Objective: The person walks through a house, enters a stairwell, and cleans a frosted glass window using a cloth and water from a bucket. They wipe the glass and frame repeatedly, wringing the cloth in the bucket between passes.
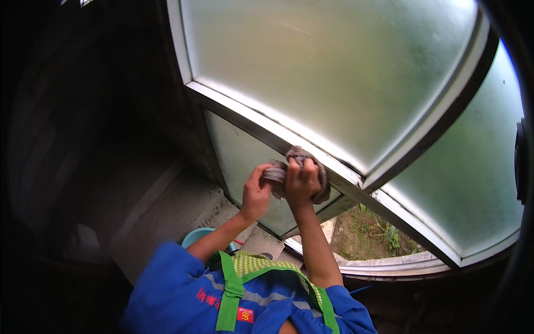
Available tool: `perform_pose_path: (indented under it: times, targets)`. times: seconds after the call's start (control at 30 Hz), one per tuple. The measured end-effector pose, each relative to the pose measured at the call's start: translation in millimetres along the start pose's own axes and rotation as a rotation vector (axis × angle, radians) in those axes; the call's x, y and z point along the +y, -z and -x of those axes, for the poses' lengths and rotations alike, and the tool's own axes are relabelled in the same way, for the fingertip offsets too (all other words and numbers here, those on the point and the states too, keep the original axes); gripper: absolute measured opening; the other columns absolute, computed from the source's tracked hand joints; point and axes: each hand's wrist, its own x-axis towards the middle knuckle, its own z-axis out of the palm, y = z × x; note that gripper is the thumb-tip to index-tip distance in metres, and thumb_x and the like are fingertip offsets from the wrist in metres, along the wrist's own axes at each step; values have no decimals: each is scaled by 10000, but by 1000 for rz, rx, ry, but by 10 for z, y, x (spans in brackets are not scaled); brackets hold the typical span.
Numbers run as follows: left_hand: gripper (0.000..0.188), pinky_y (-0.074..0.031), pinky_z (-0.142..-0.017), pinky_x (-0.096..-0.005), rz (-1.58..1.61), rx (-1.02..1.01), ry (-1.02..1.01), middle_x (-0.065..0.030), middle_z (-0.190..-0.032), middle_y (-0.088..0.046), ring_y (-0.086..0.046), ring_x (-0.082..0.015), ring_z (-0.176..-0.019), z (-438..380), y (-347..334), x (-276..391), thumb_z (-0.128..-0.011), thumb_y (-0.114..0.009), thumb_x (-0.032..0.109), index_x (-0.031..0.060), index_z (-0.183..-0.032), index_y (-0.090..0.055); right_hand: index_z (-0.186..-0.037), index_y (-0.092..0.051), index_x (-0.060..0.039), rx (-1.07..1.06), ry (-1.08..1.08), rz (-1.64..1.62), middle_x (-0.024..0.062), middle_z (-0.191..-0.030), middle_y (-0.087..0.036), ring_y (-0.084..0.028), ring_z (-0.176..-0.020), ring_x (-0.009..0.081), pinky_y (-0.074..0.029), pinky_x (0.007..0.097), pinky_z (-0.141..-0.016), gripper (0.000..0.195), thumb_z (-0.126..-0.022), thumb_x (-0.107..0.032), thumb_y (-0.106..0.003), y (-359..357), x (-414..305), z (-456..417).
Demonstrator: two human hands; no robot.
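Both my hands grip one bunched, brownish-grey cloth in front of the window. My right hand presses part of it against the white window crossbar, fingers curled over the folds. Lower and to the left, my left hand holds another gathered part of the cloth between thumb and fingers. Behind my hands is a lower frosted glass pane. A larger frosted pane rises above the crossbar.
A light-blue basin stands on the floor, partly behind my left forearm. To the right, an open section of the frame shows soil and plants outside. Another frosted pane lies at far right. A dark wall is on the left.
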Motion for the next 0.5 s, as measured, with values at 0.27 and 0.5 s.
perform_pose_path:
  times: [0.27, 0.5]
  targets:
    - [290, -437, -936, -281, -74, 437, -130, -66, -1090, -593, -541, -139, -1022, -627, 887, -477, -896, -491, -72, 6, -1170, -542, -865, -548, -129, -189, 170, -294, 68, -977, -523, -594, -858, 189, -509, 282, -568, 106, -766, -144, -582, -978, -1062, -628]
    - [322, -408, -1011, -310, 105, 674, -131, -83, -1210, -576, -531, -180, -1137, -896, 1407, -675, -955, -480, 1, 31, -1273, -520, -911, -600, -80, -267, 200, -618, 117, -972, -544, -598, -875, 261, -523, 355, -643, 179, -735, -116, -605, -1229, -1379, -971]
